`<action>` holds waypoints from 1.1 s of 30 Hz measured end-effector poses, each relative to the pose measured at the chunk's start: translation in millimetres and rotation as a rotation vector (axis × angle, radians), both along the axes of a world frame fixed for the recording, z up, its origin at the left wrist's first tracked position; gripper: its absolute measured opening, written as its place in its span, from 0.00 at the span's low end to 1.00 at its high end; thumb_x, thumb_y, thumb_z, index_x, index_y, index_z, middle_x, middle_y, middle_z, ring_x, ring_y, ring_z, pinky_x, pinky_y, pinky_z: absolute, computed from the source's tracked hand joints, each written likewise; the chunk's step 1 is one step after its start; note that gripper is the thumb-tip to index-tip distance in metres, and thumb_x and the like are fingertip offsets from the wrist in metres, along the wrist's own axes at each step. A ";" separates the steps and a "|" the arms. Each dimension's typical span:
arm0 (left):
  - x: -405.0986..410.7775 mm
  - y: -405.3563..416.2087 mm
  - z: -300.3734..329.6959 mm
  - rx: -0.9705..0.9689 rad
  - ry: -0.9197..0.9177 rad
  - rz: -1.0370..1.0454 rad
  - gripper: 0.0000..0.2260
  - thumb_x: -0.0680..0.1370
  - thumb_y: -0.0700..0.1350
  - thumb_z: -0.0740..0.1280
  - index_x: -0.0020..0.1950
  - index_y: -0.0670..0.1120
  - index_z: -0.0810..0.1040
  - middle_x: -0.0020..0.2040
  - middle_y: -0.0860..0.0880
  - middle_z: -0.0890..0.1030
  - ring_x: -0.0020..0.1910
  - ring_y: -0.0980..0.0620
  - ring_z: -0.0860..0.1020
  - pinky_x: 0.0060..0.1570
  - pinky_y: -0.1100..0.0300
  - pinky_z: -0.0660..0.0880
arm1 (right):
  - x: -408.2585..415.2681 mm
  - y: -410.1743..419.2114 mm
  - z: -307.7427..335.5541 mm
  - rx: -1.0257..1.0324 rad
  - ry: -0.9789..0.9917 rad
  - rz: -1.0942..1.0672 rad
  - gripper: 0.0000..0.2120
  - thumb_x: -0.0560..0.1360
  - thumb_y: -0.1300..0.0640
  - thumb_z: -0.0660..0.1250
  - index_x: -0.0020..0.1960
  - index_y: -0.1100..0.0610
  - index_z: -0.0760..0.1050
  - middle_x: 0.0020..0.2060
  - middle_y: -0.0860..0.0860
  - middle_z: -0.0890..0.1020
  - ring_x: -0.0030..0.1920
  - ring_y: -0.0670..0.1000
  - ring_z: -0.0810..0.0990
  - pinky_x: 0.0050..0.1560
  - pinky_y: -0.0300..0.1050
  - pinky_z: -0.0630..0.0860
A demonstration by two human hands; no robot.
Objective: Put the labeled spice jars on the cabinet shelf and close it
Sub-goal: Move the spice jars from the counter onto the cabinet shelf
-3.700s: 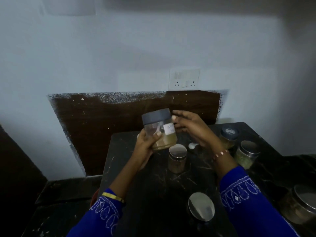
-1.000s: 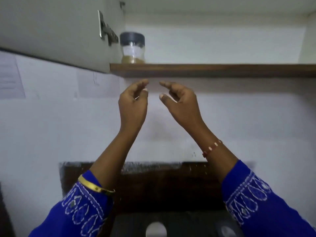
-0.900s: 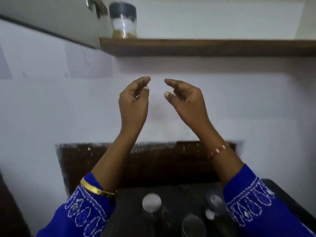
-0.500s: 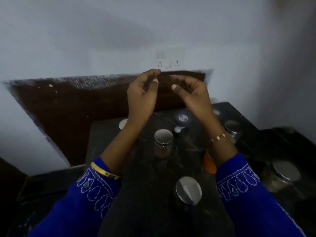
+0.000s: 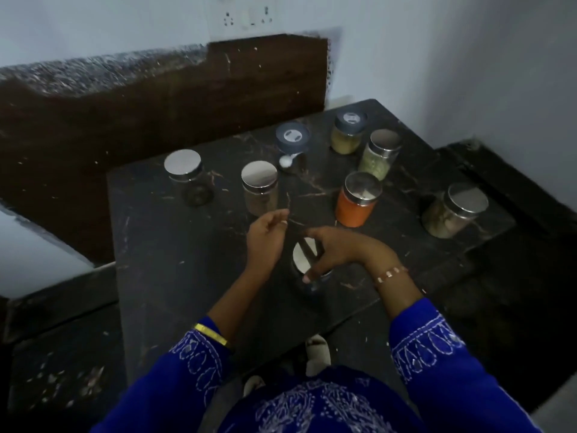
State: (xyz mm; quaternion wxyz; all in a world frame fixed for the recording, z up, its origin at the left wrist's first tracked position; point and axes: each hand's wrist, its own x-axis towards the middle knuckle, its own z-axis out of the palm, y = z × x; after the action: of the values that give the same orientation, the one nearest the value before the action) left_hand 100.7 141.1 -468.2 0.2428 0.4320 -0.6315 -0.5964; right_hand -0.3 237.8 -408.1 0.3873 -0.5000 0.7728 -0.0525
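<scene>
Several spice jars stand on the black marble counter (image 5: pixel 187 251). My right hand (image 5: pixel 340 251) reaches over the nearest one, a steel-lidded jar (image 5: pixel 301 260), fingers across the lid and thumb on its near side, gripping it. Just left of that jar hovers my left hand (image 5: pixel 265 239), fingers loosely curled and holding nothing. Farther back stand a dark steel-lidded jar (image 5: pixel 184 176), a brown-filled jar (image 5: pixel 259 187), a grey-lidded jar (image 5: pixel 292 142), a yellow-filled grey-lidded jar (image 5: pixel 348 132), a green-filled jar (image 5: pixel 379 154), an orange-filled jar (image 5: pixel 357 200) and a wide jar (image 5: pixel 452 210). The cabinet is out of view.
A small white spoon (image 5: pixel 285 161) lies by the grey-lidded jar. A brown backsplash (image 5: pixel 156 89) and a wall socket (image 5: pixel 248 17) are behind the counter. A lower dark ledge (image 5: pixel 515 182) runs along the right. My feet (image 5: pixel 317 351) show below the counter's front edge.
The view has dropped from the cabinet shelf, where one jar was left, down to the counter. Both hands came down, and my right hand has closed on the nearest steel-lidded jar.
</scene>
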 end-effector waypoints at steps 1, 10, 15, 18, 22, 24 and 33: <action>1.0 1.9 -5.3 0.021 -0.009 0.001 0.12 0.76 0.35 0.62 0.58 0.41 0.79 0.56 0.43 0.81 0.56 0.47 0.79 0.61 0.52 0.75 | 3.6 0.3 -4.4 0.010 0.053 0.031 0.42 0.65 0.53 0.77 0.73 0.53 0.60 0.67 0.52 0.70 0.62 0.50 0.72 0.53 0.36 0.65; 16.3 3.7 -29.5 0.189 -0.040 -0.022 0.12 0.77 0.35 0.60 0.58 0.41 0.78 0.54 0.45 0.81 0.57 0.45 0.78 0.62 0.50 0.74 | 9.8 -12.8 -40.3 -0.238 0.219 -0.150 0.36 0.67 0.51 0.73 0.71 0.54 0.63 0.62 0.57 0.70 0.61 0.57 0.73 0.56 0.45 0.71; 23.4 -5.3 -29.2 0.111 -0.070 -0.087 0.15 0.77 0.34 0.61 0.63 0.43 0.76 0.58 0.45 0.80 0.59 0.47 0.78 0.60 0.54 0.74 | 1.4 -38.7 -41.8 -0.275 0.237 -0.267 0.36 0.66 0.42 0.73 0.69 0.54 0.65 0.63 0.57 0.72 0.61 0.56 0.74 0.58 0.46 0.72; 23.1 -9.6 -26.7 0.003 -0.065 -0.159 0.17 0.77 0.32 0.60 0.65 0.43 0.74 0.58 0.44 0.80 0.59 0.47 0.77 0.60 0.56 0.73 | 0.1 -50.5 -46.3 -0.279 0.235 -0.335 0.32 0.67 0.40 0.70 0.65 0.56 0.69 0.61 0.56 0.74 0.59 0.55 0.75 0.57 0.46 0.73; 24.0 -13.4 -27.3 0.013 -0.025 -0.197 0.25 0.74 0.27 0.62 0.70 0.39 0.66 0.64 0.45 0.74 0.66 0.46 0.72 0.59 0.65 0.71 | -5.4 -50.8 -46.3 -0.298 -0.008 -0.465 0.16 0.76 0.52 0.64 0.58 0.63 0.74 0.52 0.61 0.81 0.46 0.57 0.82 0.40 0.42 0.78; 25.1 -13.3 -27.7 0.092 0.015 -0.186 0.31 0.73 0.25 0.62 0.74 0.39 0.59 0.69 0.43 0.70 0.67 0.48 0.70 0.60 0.64 0.70 | -10.9 -45.8 -45.7 -0.268 -0.167 -0.515 0.14 0.77 0.55 0.63 0.58 0.64 0.74 0.52 0.62 0.81 0.43 0.60 0.84 0.35 0.43 0.80; 31.3 -4.7 -54.3 0.022 -0.031 -0.039 0.21 0.76 0.34 0.64 0.69 0.39 0.67 0.66 0.41 0.75 0.63 0.50 0.75 0.60 0.60 0.71 | -28.1 -41.1 -54.4 -0.280 -0.370 -0.409 0.23 0.77 0.60 0.64 0.71 0.58 0.64 0.65 0.59 0.73 0.61 0.59 0.76 0.56 0.51 0.78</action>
State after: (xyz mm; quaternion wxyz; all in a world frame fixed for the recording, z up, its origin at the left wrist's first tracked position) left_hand 132.1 136.5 -522.5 0.2168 0.4315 -0.6369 -0.6009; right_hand -28.4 196.7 -462.5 0.4303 -0.3645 0.7589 -0.3256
